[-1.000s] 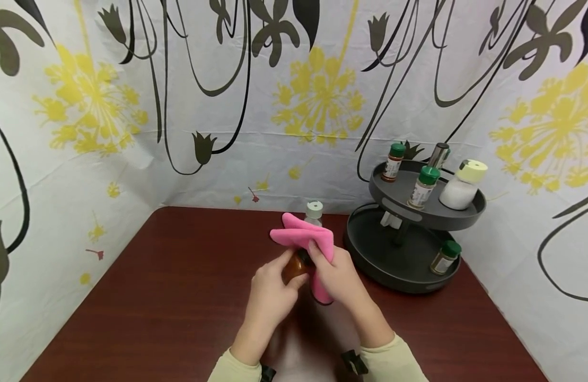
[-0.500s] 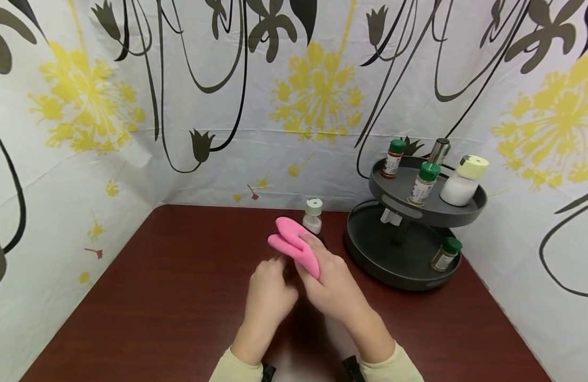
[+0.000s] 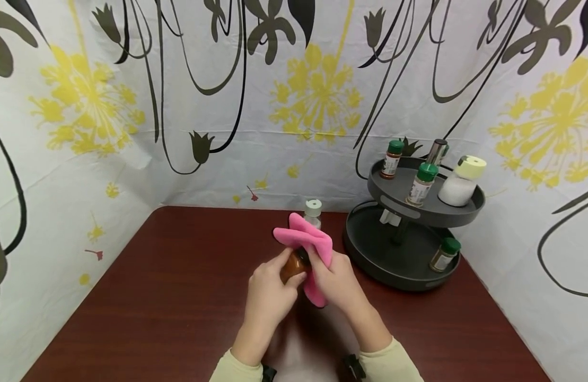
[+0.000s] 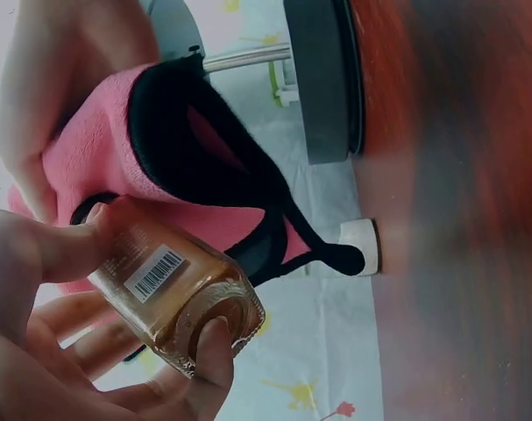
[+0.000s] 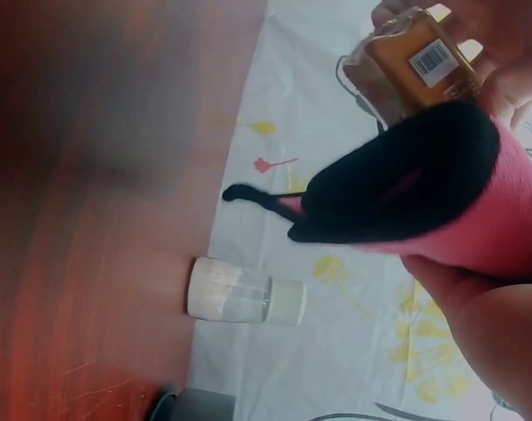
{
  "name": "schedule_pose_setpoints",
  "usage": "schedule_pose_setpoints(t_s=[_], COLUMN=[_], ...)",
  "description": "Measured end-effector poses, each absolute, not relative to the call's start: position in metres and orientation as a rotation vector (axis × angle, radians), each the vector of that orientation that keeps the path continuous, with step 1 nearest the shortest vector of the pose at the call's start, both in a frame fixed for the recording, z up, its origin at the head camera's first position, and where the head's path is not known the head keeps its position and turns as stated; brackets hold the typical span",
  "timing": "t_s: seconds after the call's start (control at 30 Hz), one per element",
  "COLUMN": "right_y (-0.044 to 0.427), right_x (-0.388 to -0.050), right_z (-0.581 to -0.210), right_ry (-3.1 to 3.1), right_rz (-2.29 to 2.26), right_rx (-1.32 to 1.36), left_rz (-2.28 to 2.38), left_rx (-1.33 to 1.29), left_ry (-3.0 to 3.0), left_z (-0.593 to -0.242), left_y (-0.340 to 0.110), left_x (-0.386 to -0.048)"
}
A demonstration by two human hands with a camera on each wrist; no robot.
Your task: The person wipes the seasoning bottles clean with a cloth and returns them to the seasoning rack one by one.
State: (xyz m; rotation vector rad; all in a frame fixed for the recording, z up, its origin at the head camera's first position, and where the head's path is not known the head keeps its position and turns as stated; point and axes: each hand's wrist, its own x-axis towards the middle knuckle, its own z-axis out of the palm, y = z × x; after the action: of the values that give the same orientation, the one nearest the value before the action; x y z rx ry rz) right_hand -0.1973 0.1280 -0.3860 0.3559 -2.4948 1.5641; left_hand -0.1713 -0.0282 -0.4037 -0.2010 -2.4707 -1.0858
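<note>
Bottle (image 3: 291,268), amber-coloured, sits a little below the middle of the head view, with the left hand's (image 3: 270,292) fingers and thumb curled round it — its barcode label shows in the left wrist view. Just right of it, the right hand (image 3: 340,281) grips a folded pink cloth (image 3: 305,238) with black edging, against the bottle's far end. Behind the cloth, a white-capped jar (image 3: 313,208) stands on the table (image 3: 169,286). At right, a two-tier stand (image 3: 377,249) bears green-capped jars (image 3: 419,188) — beyond hangs a flower-patterned sheet (image 3: 217,183).
</note>
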Motion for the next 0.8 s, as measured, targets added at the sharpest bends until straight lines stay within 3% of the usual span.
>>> schedule_pose_setpoints(t_s=[0.07,0.33,0.57,0.8], right_y=[0.129,0.12,0.111,0.109], right_x=[-0.192,-0.173,-0.177,-0.203], right_z=[-0.387,-0.38,-0.37,-0.366], right_ry=[-2.492,-2.424,-2.461,-2.504], right_rz=[1.557,1.041,0.769,1.087], right_rx=[0.28,0.593,0.647,0.779], left_rz=[-1.102,-1.055,-0.956,-0.982], left_rx=[-0.182,-0.169,-0.217,-0.232], left_ry=[-2.465,-2.415,-2.393,-2.415], left_z=[-0.402,-0.398,-0.397,-0.399], left_y=[-0.03,-0.031,-0.029,-0.027], left_x=[-0.172,-0.176,-0.18,-0.178])
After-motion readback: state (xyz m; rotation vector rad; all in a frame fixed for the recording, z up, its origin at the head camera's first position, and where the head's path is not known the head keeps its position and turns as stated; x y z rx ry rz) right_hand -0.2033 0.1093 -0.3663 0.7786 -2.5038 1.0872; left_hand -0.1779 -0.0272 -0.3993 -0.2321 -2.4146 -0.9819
